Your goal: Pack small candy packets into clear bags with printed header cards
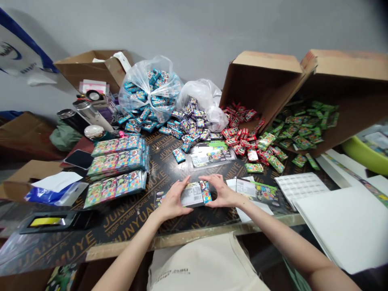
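"Black tabletop [160, 167]: what is being gripped?"
"At front-centre, a labelled pack [191, 196] is being held by the left hand [174, 201], a blue box [206, 191] by the right hand [222, 193]."
"Progress?"
"Bundles [117, 188] seem done; loose boxes [244, 135] are being left."

Soft light; pale glare on tabletop [162, 167]; carton interiors [251, 85] shadowed; edges stretched, blurry (top-right corner dark).

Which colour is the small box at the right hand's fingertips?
The small box is mainly blue, with multicoloured print; head view.
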Available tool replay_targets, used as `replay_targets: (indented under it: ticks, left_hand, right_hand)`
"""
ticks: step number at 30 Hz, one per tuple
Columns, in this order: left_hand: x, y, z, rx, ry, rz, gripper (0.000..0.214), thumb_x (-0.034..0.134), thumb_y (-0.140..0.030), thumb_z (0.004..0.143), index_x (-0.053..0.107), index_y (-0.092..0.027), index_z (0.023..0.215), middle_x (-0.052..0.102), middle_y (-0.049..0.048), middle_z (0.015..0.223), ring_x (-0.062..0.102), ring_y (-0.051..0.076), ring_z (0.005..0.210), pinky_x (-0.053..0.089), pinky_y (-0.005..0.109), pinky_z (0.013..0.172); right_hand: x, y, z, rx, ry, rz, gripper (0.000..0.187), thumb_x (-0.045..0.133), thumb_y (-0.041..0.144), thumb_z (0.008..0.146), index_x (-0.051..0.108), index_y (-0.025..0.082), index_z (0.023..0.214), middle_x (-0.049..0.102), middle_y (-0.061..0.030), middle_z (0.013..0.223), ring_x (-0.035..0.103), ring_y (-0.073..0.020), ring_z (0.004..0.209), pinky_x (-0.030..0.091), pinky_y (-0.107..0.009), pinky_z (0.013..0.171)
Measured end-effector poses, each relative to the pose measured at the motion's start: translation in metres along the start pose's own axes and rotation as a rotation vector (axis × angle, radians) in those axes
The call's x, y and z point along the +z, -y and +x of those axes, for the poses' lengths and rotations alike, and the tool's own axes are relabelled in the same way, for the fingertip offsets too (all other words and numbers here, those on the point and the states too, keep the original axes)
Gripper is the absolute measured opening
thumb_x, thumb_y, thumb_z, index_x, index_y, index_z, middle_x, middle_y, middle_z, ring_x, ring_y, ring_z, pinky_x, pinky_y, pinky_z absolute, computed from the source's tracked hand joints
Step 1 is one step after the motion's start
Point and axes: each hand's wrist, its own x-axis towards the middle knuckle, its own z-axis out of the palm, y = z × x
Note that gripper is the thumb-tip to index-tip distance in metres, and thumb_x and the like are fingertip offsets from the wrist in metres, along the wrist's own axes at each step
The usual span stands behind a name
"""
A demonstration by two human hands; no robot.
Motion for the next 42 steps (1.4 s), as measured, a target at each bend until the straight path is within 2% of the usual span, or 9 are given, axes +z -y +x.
replay_targets:
  ticks: [6, 9, 14, 18, 22, 30, 34, 38, 42]
  left_hand:
    - [0.002, 0.007, 0.002, -0.118, -0.135, -0.108, 0.103, 0.069, -0.024, 0.058, 0.006, -0.023, 0.140, 0.046, 0.0081, 0.124, 0.046, 0.024, 0.113, 0.034, 0.041, 0.099]
    - [0.002, 0.012, 0.004, -0.135, -0.148, -0.102, 0.103, 0.069, -0.024, 0.057, 0.008, -0.024, 0.140, 0.047, 0.0067, 0.121, 0.047, 0.023, 0.110, 0.035, 0.039, 0.097]
    - [0.012, 0.021, 0.004, -0.153, -0.088, -0.035, 0.104, 0.069, -0.022, 0.055, 0.010, -0.024, 0.140, 0.047, 0.0080, 0.119, 0.045, 0.025, 0.109, 0.033, 0.041, 0.097]
    - [0.023, 0.025, -0.002, -0.120, 0.010, 0.043, 0.103, 0.070, -0.019, 0.050, 0.018, -0.029, 0.138, 0.045, 0.0078, 0.123, 0.040, 0.028, 0.113, 0.025, 0.047, 0.102]
    - [0.024, 0.030, -0.008, -0.139, 0.031, 0.061, 0.102, 0.074, -0.022, 0.047, 0.025, -0.031, 0.136, 0.045, 0.0068, 0.126, 0.038, 0.029, 0.117, 0.015, 0.050, 0.106]
    - [-0.008, 0.011, 0.030, -0.384, -0.352, -0.631, 0.054, 0.062, -0.046, 0.069, 0.055, -0.018, 0.114, 0.060, 0.0101, 0.109, 0.054, 0.024, 0.103, 0.040, 0.039, 0.091]
    - [-0.011, -0.015, 0.053, -0.483, -0.197, -1.032, 0.039, 0.063, -0.043, 0.068, 0.065, -0.012, 0.090, 0.068, 0.0061, 0.078, 0.061, 0.016, 0.067, 0.048, 0.026, 0.062]
    - [0.000, -0.031, 0.054, -0.586, -0.207, -1.127, 0.024, 0.076, -0.026, 0.053, 0.064, -0.010, 0.065, 0.063, 0.0014, 0.056, 0.055, 0.011, 0.048, 0.044, 0.021, 0.050]
    - [0.011, -0.039, 0.048, -0.623, -0.236, -1.267, 0.027, 0.072, -0.030, 0.061, 0.063, -0.013, 0.080, 0.066, 0.0021, 0.070, 0.058, 0.010, 0.053, 0.049, 0.023, 0.056]
  right_hand:
    - [0.010, 0.005, -0.005, 0.106, -0.233, -0.012, 0.086, 0.064, 0.044, 0.069, 0.015, 0.023, 0.138, 0.051, -0.0098, 0.123, 0.039, -0.0274, 0.119, 0.016, -0.047, 0.100]
    - [0.012, 0.000, 0.007, 0.047, -0.137, 0.031, 0.062, 0.050, 0.035, 0.084, 0.019, 0.027, 0.137, 0.064, -0.0032, 0.101, 0.049, -0.0217, 0.109, 0.012, -0.046, 0.102]
    - [-0.012, -0.049, 0.091, 0.224, -0.437, -0.183, 0.048, 0.050, 0.029, 0.083, 0.036, 0.026, 0.129, 0.051, -0.0088, 0.123, 0.041, -0.0260, 0.115, 0.024, -0.047, 0.096]
    - [-0.038, -0.094, 0.170, 0.339, -0.322, -0.331, 0.048, 0.053, 0.009, 0.074, 0.047, 0.022, 0.121, 0.031, -0.0138, 0.138, 0.020, -0.0328, 0.128, 0.020, -0.053, 0.095]
    - [-0.058, -0.108, 0.202, 0.285, -0.256, -0.281, 0.027, 0.054, 0.004, 0.072, 0.060, 0.017, 0.095, 0.050, -0.0131, 0.121, 0.035, -0.0306, 0.120, 0.022, -0.051, 0.094]
    - [-0.065, -0.053, 0.130, 0.088, -0.052, 0.069, 0.028, 0.039, 0.028, 0.088, 0.050, 0.019, 0.113, 0.058, -0.0028, 0.100, 0.055, -0.0150, 0.085, 0.044, -0.027, 0.074]
    - [-0.045, -0.019, 0.077, 0.030, 0.214, 0.347, 0.040, 0.047, 0.035, 0.085, 0.044, 0.022, 0.122, 0.057, 0.0004, 0.085, 0.052, -0.0125, 0.070, 0.045, -0.026, 0.066]
    - [-0.027, -0.001, 0.044, 0.071, -0.080, 0.243, 0.068, 0.064, 0.043, 0.072, 0.033, 0.024, 0.130, 0.052, -0.0062, 0.111, 0.053, -0.0183, 0.092, 0.043, -0.035, 0.084]
    - [-0.006, 0.011, 0.023, 0.002, -0.236, 0.142, 0.101, 0.077, 0.040, 0.054, 0.020, 0.025, 0.136, 0.029, -0.0101, 0.138, 0.029, -0.0278, 0.126, 0.025, -0.044, 0.104]
